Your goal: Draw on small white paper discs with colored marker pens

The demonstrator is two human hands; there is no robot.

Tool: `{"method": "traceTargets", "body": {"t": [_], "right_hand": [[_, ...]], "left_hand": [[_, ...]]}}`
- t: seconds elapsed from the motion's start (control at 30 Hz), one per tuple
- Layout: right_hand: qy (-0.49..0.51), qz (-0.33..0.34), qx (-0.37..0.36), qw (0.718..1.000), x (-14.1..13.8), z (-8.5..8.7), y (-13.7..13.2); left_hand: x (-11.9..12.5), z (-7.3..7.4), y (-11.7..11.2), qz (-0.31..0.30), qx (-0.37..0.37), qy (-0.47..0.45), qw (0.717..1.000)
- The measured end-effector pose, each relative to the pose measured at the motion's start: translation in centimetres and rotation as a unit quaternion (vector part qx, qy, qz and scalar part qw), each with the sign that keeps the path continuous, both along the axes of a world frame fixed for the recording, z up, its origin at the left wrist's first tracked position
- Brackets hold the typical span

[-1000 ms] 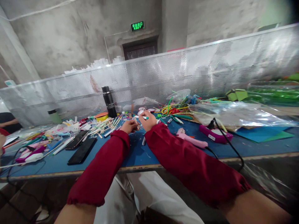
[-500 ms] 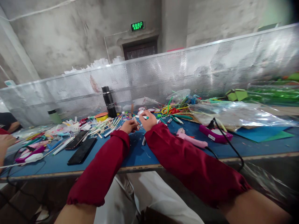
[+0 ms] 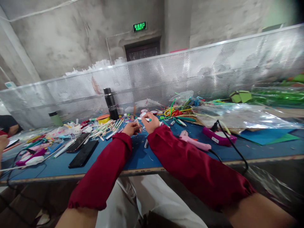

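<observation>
My left hand (image 3: 131,129) is closed in a pinch on a small, flat wooden stick (image 3: 137,123) that points up and away from me. Just to its right, my right hand (image 3: 152,123) is closed around a white marker (image 3: 147,119) with a green end. The marker's other end is close to the stick; whether they touch I cannot tell. Both hands hover over the blue tabletop (image 3: 140,155). Below the right hand, partly behind the sleeve, lies a pale marker-like tube (image 3: 146,143).
Left of my hands lie many loose wooden sticks (image 3: 111,126), two phones (image 3: 83,154) and a black bottle (image 3: 110,103). To the right are a pink glue gun (image 3: 194,141), a purple box with a cable (image 3: 219,136) and plastic sheeting (image 3: 239,115). Another person's hand (image 3: 3,142) shows far left.
My hands, the stick and the marker have hardly moved. At the far left, the other person's hand has shifted toward the edge, and a whitish flat thing now shows beside it.
</observation>
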State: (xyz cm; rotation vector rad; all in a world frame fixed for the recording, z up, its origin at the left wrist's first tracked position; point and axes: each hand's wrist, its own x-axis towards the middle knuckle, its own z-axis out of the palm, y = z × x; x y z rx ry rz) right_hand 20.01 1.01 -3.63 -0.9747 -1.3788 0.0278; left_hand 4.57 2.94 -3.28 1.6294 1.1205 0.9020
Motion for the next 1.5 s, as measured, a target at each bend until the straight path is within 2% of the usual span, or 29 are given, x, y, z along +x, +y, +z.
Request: {"method": "traceTargets", "body": {"t": [0.17, 0.53, 0.93, 1.5], "right_hand": [[-0.003, 0.023, -0.006, 1.000, -0.07, -0.29, 0.26], [-0.002, -0.001, -0.005, 1.000, 0.10, -0.19, 0.25], [0.000, 0.026, 0.003, 1.000, -0.05, -0.19, 0.06], [-0.003, 0.010, -0.005, 1.000, -0.08, -0.05, -0.07]], "left_hand": [[-0.01, -0.11, 0.06, -0.011, 0.005, -0.007, 1.000], [0.00, 0.00, 0.00, -0.007, -0.002, -0.010, 1.000], [0.10, -0.03, -0.14, -0.003, 0.001, -0.008, 1.000], [0.17, 0.08, -0.17, -0.001, -0.006, -0.018, 1.000]]}}
